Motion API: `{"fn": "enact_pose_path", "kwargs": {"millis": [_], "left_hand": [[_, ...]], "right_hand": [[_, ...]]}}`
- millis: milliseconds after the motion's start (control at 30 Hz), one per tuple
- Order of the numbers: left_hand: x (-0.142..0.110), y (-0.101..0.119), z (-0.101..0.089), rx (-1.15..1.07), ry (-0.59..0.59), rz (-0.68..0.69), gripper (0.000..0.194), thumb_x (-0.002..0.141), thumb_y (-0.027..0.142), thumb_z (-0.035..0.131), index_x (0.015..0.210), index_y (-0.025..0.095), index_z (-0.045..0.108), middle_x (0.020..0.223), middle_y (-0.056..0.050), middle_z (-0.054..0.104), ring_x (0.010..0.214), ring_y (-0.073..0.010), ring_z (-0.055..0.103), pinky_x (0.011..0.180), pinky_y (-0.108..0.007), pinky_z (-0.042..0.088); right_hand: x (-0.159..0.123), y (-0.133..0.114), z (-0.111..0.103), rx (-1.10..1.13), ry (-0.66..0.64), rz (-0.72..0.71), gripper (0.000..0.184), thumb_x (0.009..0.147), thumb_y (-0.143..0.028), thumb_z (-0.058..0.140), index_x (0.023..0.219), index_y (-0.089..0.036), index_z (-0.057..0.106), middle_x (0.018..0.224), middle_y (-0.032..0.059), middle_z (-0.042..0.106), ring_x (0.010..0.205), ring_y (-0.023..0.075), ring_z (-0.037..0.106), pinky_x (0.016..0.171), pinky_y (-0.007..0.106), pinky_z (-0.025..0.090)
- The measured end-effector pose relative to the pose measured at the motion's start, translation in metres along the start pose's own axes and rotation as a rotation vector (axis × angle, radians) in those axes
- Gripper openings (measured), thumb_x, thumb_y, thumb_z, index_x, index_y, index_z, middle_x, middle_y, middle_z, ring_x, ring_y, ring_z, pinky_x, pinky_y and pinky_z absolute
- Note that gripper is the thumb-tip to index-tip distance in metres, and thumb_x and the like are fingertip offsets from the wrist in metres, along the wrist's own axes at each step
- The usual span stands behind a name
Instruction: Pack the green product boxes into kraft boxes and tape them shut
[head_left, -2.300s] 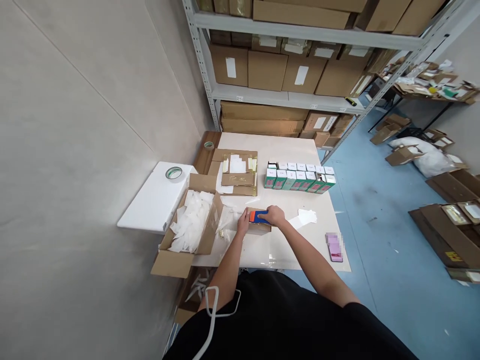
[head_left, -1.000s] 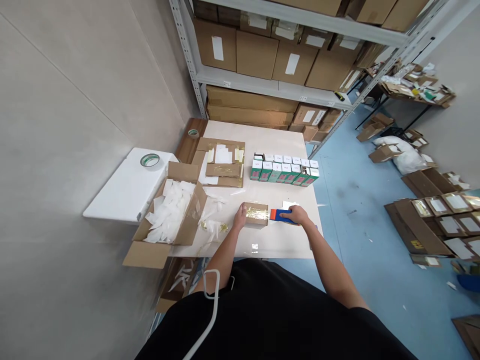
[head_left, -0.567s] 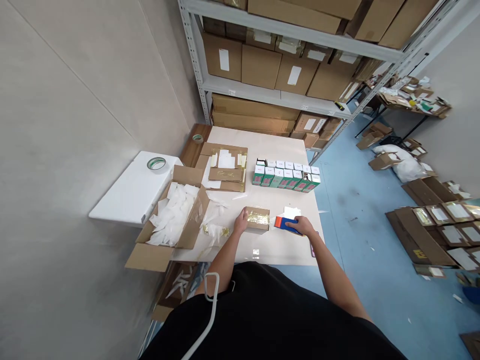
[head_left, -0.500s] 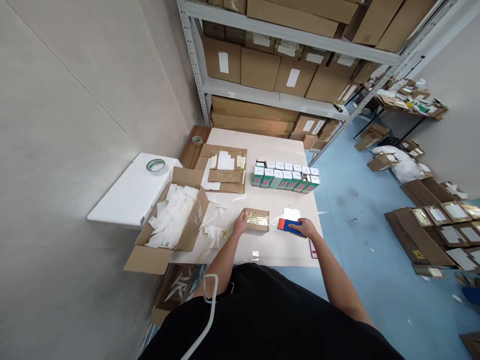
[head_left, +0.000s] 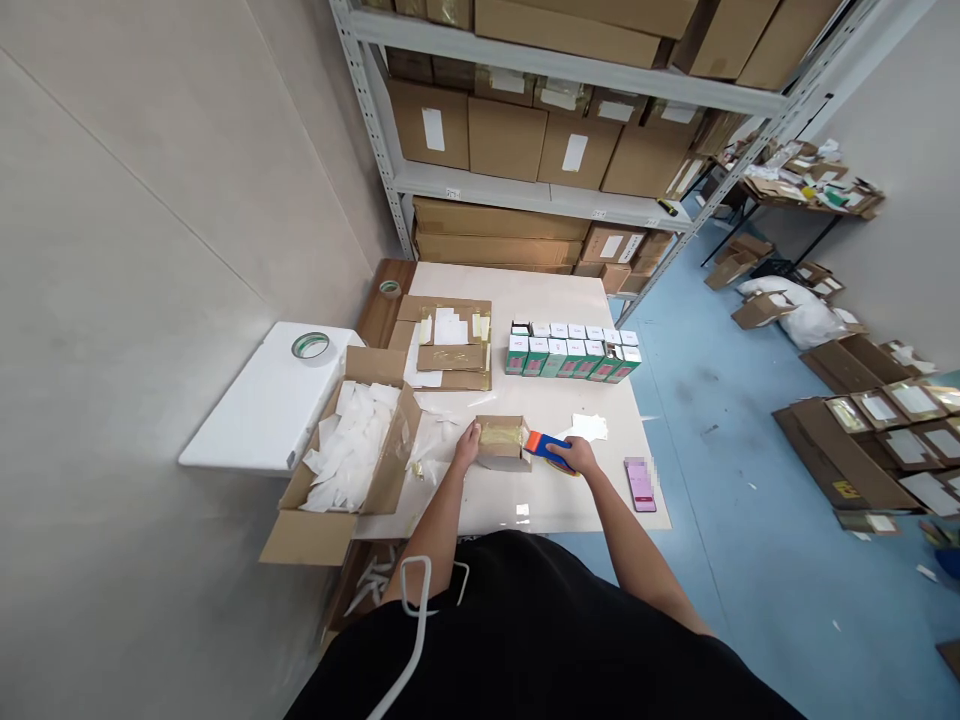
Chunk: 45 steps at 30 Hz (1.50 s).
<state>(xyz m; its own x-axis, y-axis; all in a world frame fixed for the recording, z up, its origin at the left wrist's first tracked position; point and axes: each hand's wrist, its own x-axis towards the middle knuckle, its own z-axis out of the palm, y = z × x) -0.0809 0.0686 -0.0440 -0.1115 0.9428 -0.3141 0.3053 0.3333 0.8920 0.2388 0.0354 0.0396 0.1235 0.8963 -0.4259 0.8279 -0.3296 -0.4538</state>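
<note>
A small brown cardboard box (head_left: 504, 462) lies on the table, with shiny packing tape (head_left: 501, 435) across its top. My left hand (head_left: 468, 443) grips its left end. In my right hand (head_left: 576, 455) is a blue and orange tape dispenser (head_left: 549, 446), its orange head against the box's right end. White paper slips (head_left: 590, 427) lie just beyond the dispenser. To the right of my right hand rests a pink-screened phone (head_left: 640, 485).
Two rows of green and white boxes (head_left: 574, 358) stand at the table's back right. Flattened cardboard (head_left: 454, 381) lies back left. An open carton (head_left: 405, 440) of white packing pieces sits at left, beside a white board (head_left: 247, 415) bearing a tape roll (head_left: 310, 346). Shelving (head_left: 555, 194) rises behind.
My right hand has brought the tape dispenser leftward, from a gap away to the box's right end. My left hand still grips the box. The phone is now fully uncovered as the view shifts.
</note>
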Motion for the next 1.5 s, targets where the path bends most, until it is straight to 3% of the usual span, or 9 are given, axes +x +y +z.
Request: {"fn": "enact_pose_path", "kwargs": {"millis": [133, 233, 333, 500, 567, 733, 967, 1200, 1500], "left_hand": [[0.005, -0.001, -0.032, 0.118, 0.099, -0.132, 0.057, 0.104, 0.05, 0.044, 0.15, 0.019, 0.056, 0.155, -0.013, 0.056, 0.146, -0.027, 0.05, 0.122, -0.041, 0.038], [0.003, 0.004, -0.048, 0.246, 0.216, -0.146, 0.051, 0.103, 0.048, 0.047, 0.14, 0.017, 0.064, 0.146, -0.018, 0.063, 0.141, -0.034, 0.055, 0.119, -0.047, 0.039], [-0.002, 0.011, -0.047, 0.23, 0.174, -0.045, 0.052, 0.103, 0.053, 0.045, 0.136, 0.019, 0.067, 0.145, -0.016, 0.064, 0.14, -0.0332, 0.055, 0.119, -0.045, 0.04], [-0.005, 0.018, -0.035, 0.305, 0.102, -0.015, 0.076, 0.096, 0.06, 0.059, 0.159, 0.02, 0.044, 0.168, -0.013, 0.038, 0.159, -0.0305, 0.028, 0.128, -0.038, 0.025], [-0.004, 0.016, -0.031, 0.277, 0.069, -0.018, 0.069, 0.099, 0.055, 0.055, 0.158, 0.021, 0.044, 0.166, -0.012, 0.042, 0.156, -0.0287, 0.034, 0.127, -0.037, 0.028], [-0.018, 0.0, 0.004, 0.114, -0.051, -0.151, 0.066, 0.102, 0.053, 0.052, 0.159, 0.02, 0.044, 0.15, -0.013, 0.061, 0.137, -0.0291, 0.059, 0.114, -0.037, 0.044], [-0.045, -0.012, 0.079, 0.164, -0.111, -0.184, 0.056, 0.104, 0.047, 0.047, 0.153, 0.02, 0.05, 0.144, -0.012, 0.067, 0.134, -0.0289, 0.062, 0.112, -0.038, 0.046], [-0.043, -0.015, 0.082, 0.19, -0.09, -0.133, 0.061, 0.107, 0.055, 0.039, 0.157, 0.021, 0.043, 0.151, -0.013, 0.061, 0.136, -0.0282, 0.06, 0.112, -0.038, 0.046], [-0.045, -0.005, 0.085, 0.303, -0.078, -0.181, 0.065, 0.106, 0.061, 0.034, 0.158, 0.024, 0.044, 0.143, -0.015, 0.066, 0.126, -0.0332, 0.066, 0.103, -0.043, 0.051]], "right_hand": [[-0.001, -0.031, 0.023, 0.067, -0.029, -0.003, 0.046, 0.085, -0.065, 0.068, 0.075, -0.021, 0.065, 0.076, 0.0015, 0.071, 0.076, 0.0181, 0.068, 0.06, 0.022, 0.041], [-0.003, -0.058, 0.035, 0.033, -0.052, -0.043, 0.047, 0.087, -0.067, 0.067, 0.08, -0.02, 0.067, 0.077, 0.0019, 0.072, 0.075, 0.0174, 0.068, 0.058, 0.022, 0.039], [-0.004, -0.084, 0.044, -0.003, -0.08, -0.06, 0.049, 0.088, -0.069, 0.067, 0.084, -0.02, 0.069, 0.078, 0.0018, 0.073, 0.074, 0.017, 0.069, 0.057, 0.022, 0.038], [-0.005, -0.115, 0.048, -0.045, -0.085, -0.064, 0.049, 0.087, -0.07, 0.069, 0.085, -0.021, 0.071, 0.086, 0.0041, 0.076, 0.08, 0.0183, 0.07, 0.057, 0.023, 0.037], [-0.004, -0.121, 0.045, -0.079, -0.081, -0.067, 0.05, 0.086, -0.071, 0.07, 0.087, -0.021, 0.072, 0.091, 0.0053, 0.077, 0.084, 0.0195, 0.071, 0.058, 0.023, 0.038], [-0.005, -0.104, 0.028, -0.2, -0.107, -0.027, 0.05, 0.082, -0.07, 0.074, 0.093, -0.021, 0.075, 0.101, 0.0079, 0.078, 0.093, 0.0227, 0.073, 0.062, 0.024, 0.042], [-0.029, -0.066, 0.018, -0.305, -0.125, 0.092, 0.051, 0.084, -0.064, 0.074, 0.106, -0.018, 0.077, 0.11, 0.0132, 0.078, 0.099, 0.0259, 0.074, 0.073, 0.026, 0.049], [-0.026, -0.071, 0.017, -0.325, -0.115, 0.086, 0.056, 0.086, -0.067, 0.072, 0.11, -0.017, 0.076, 0.114, 0.0153, 0.077, 0.104, 0.0267, 0.073, 0.078, 0.027, 0.05], [-0.027, -0.019, -0.016, -0.262, -0.142, 0.133, 0.051, 0.084, -0.067, 0.072, 0.099, -0.018, 0.077, 0.104, 0.0116, 0.079, 0.093, 0.0251, 0.074, 0.061, 0.025, 0.044]]}}
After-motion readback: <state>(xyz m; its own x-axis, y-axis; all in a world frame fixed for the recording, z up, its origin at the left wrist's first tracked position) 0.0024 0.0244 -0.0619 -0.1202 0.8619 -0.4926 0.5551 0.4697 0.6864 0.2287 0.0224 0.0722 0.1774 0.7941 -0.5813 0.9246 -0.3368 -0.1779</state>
